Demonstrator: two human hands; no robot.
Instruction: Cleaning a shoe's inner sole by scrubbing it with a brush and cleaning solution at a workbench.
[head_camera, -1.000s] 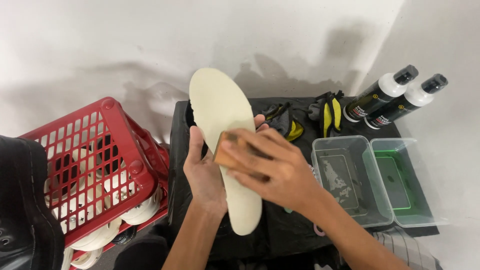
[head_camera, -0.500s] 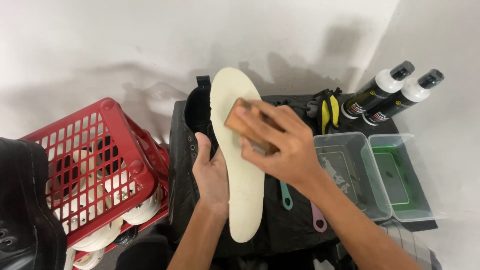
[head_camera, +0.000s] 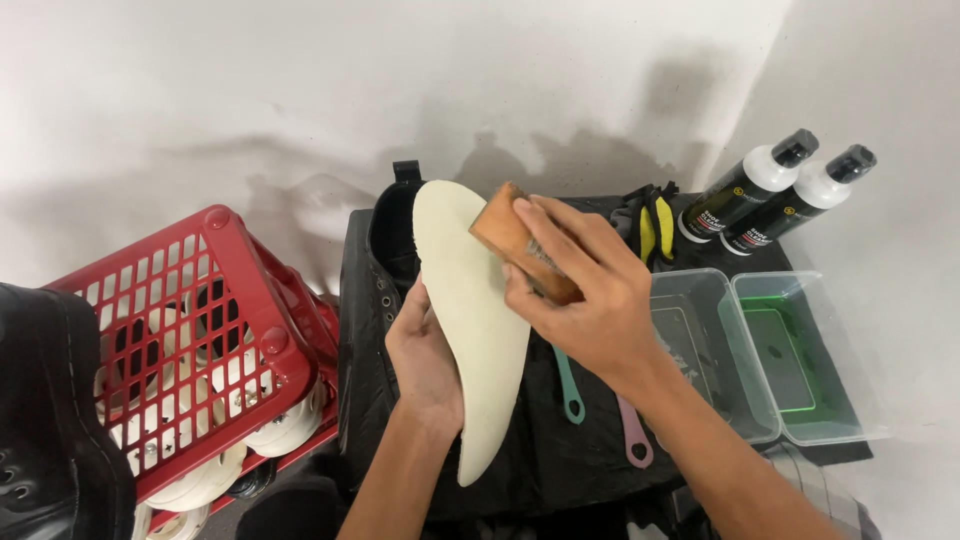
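My left hand holds a long cream insole upright from behind, its toe end pointing up. In my right hand is a wooden-backed brush, pressed against the upper right edge of the insole. Behind the insole a black boot lies on a black mat. Two thin handles, one teal and one pink, lie on the mat under my right wrist.
A red plastic basket with white shoes inside stands at the left, and another black boot fills the lower left corner. Two clear tubs sit at the right. Two black-and-white bottles and yellow-black gloves lie behind them.
My right hand has slid the brush up the insole from its middle to the upper edge. The insole has tilted slightly and the view has shifted, which uncovers the boot behind.
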